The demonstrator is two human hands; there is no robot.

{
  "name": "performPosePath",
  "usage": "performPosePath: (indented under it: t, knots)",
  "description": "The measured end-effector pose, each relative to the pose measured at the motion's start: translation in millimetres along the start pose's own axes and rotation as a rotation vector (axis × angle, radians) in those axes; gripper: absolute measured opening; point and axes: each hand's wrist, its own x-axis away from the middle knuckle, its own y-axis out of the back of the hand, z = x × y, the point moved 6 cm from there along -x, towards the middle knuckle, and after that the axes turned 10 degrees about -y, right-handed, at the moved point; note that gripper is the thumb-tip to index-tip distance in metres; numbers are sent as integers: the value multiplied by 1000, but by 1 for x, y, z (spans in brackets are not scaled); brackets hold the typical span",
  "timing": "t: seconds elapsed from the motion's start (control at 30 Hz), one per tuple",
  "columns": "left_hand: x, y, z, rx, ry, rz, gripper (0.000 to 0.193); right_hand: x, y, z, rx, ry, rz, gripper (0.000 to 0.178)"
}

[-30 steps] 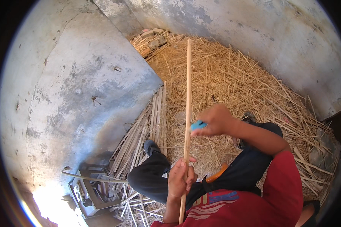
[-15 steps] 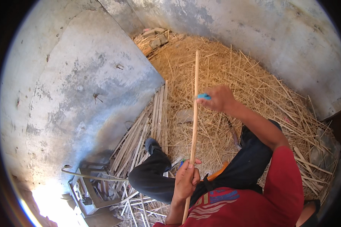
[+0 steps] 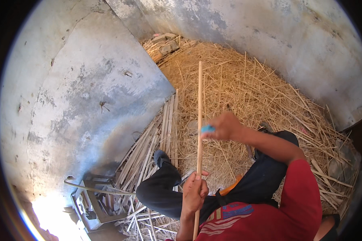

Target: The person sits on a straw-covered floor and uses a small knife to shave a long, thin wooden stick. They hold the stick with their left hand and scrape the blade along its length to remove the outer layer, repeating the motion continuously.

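A long, pale wooden strip (image 3: pixel 200 104) stands nearly lengthwise before me, its far tip over the shavings and its near end close to my torso. My left hand (image 3: pixel 194 193) is wrapped round its lower part, above my lap. Farther up, my right hand (image 3: pixel 223 127) is closed on a small blue object (image 3: pixel 208 129), pressed beside the strip at about mid-length. Motion smears that hand somewhat, and its fingers hide most of the blue object, so its kind is unclear.
Straw-like shavings (image 3: pixel 229 76) cover the floor as far as the grey plastered wall (image 3: pixel 269 32). Bundled pale strips (image 3: pixel 169 124) lie left of my legs. A wooden frame (image 3: pixel 93 205) stands at the lower left, and broken bricks (image 3: pixel 169 47) lie in the far corner.
My right hand has slid with the blue object down along the strip toward me. The strip's far end has shifted slightly left, while my left hand keeps its grip.
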Motion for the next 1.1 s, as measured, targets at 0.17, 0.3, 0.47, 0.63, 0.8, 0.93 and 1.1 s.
performPosePath:
  t: [0.17, 0.3, 0.47, 0.63, 0.8, 0.93, 1.1]
  knots:
    - [-4, -4, -11, -168, -59, 4, 28, -4, 5, 2, 21, 96, -29, 66]
    - [-4, -10, -16, -180, -71, 26, 26, -22, 0, -29, 10, -4, -119, 67]
    - [2, -10, -11, -134, 22, 9, 26, -41, 2, -65, 47, -252, 35, 70]
    - [7, 0, -13, -113, -30, -8, 26, -1, 4, 10, -63, 62, -66, 69]
    - [8, -5, -15, -187, -62, 33, 26, -21, 9, -23, 31, 63, -132, 70]
    - [20, -14, -10, -174, 13, 90, 26, -42, 11, -90, 154, -160, -76, 69]
    - [29, -20, -8, -212, 60, 109, 26, -44, 14, -131, 230, -300, -89, 71]
